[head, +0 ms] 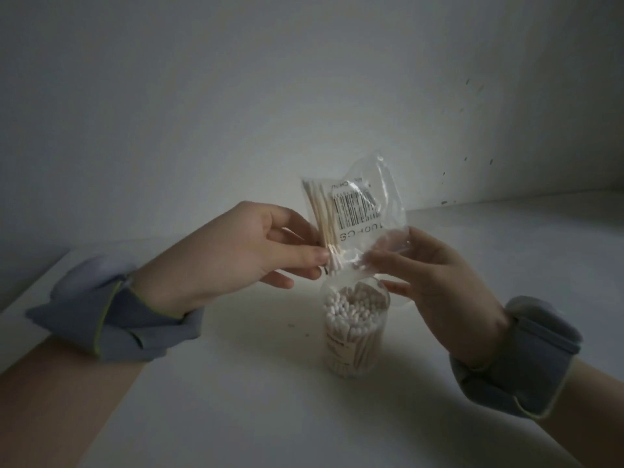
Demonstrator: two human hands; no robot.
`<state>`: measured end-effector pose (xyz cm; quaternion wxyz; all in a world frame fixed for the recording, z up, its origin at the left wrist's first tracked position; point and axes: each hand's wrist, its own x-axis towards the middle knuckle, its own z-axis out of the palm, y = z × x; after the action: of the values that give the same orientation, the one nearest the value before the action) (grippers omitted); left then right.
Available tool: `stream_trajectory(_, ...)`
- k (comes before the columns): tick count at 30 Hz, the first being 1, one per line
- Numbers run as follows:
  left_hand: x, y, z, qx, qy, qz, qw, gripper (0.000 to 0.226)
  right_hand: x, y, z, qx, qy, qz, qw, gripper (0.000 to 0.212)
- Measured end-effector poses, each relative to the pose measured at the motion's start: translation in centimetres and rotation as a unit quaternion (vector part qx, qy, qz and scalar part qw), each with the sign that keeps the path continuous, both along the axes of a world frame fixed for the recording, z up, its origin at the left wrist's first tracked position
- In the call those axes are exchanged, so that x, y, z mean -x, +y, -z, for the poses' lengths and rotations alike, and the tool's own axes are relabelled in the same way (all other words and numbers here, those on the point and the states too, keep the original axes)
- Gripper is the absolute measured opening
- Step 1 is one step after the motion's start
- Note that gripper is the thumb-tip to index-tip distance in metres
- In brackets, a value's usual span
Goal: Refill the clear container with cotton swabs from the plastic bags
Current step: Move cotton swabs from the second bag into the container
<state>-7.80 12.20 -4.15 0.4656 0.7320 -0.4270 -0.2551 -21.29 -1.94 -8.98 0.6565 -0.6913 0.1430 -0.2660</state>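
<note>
White tabletop point(236, 417) fills the lower frame and meets a pale grey wall point(236, 96) above. Light is dim.

Two bare forearms come in from the bottom corners, each with a blue-grey fabric cuff at the wrist, left point(111, 312) and right point(513, 356).

Left hand point(236, 251), centre-left: thumb and forefinger pinch the lower ends of a swab bundle through or at the bag's lower edge; which, cannot tell. Right hand point(439, 282), centre-right: fingers curl round the bag's lower right corner and are partly veiled by the film. One finger reaches toward the container rim.

Crinkled clear plastic bag point(368, 238), held up at mid-frame between both hands. Mostly slack and empty on its right side.

Clear cylindrical container point(351, 352) stands upright on the table directly below the bag, lid off and already well packed with white-tipped, wooden-stemmed cotton swabs point(347, 307).

Remaining bagged swabs point(319, 214) lie against the bag's left edge, long axis near upright, lower tips just above the container's open mouth. Key relation: the drop is straight down. The left hand is nearer the bundle; the right hand is nearer the container.

White barcode sticker point(356, 211) on the bag, upside down. Print below it seems to read "100PCS" inverted. A smaller line above shows "CHIN", the rest creased. There is a small label on the container wall, unreadable.
</note>
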Motion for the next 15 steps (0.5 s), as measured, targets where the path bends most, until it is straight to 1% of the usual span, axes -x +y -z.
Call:
stream_trajectory(2, 0.1, 0.0, -0.1, 0.008, -0.002, -0.008, 1.0, 0.016, 0.1, -0.2, -0.1, 0.005, 0.009, 0.006, 1.0, 0.021)
stream_trajectory(4, 0.0, 0.2, -0.4, 0.024, -0.003, -0.018, 1.0, 0.014, 0.2, -0.4, -0.4, 0.024, 0.009, 0.007, 1.0, 0.006)
stream_trajectory(5, -0.1, 0.2, -0.4, 0.031, 0.001, -0.022, 0.999, 0.014, 0.2, -0.5, -0.5, 0.03, 0.009, 0.006, 0.999, 0.004)
stream_trajectory(7, 0.1, 0.1, -0.2, 0.038, 0.011, -0.022, 0.999, 0.011, 0.1, -0.6, -0.4, 0.03, 0.013, 0.008, 0.999, 0.009)
stream_trajectory(10, 0.5, -0.3, 0.4, 0.044, 0.001, -0.029, 0.999, 0.005, 0.0, -0.5, 0.1, 0.027, 0.019, 0.018, 0.999, 0.02)
stream_trajectory(12, 0.7, -0.4, 0.7, 0.045, -0.007, -0.039, 0.998, 0.004, 0.1, -0.5, 0.1, 0.034, 0.017, 0.031, 0.999, 0.019)
stream_trajectory(15, 0.4, -0.4, 0.7, 0.039, -0.01, -0.054, 0.998, 0.004, 0.3, -0.9, -0.2, 0.047, 0.019, 0.05, 0.997, 0.011)
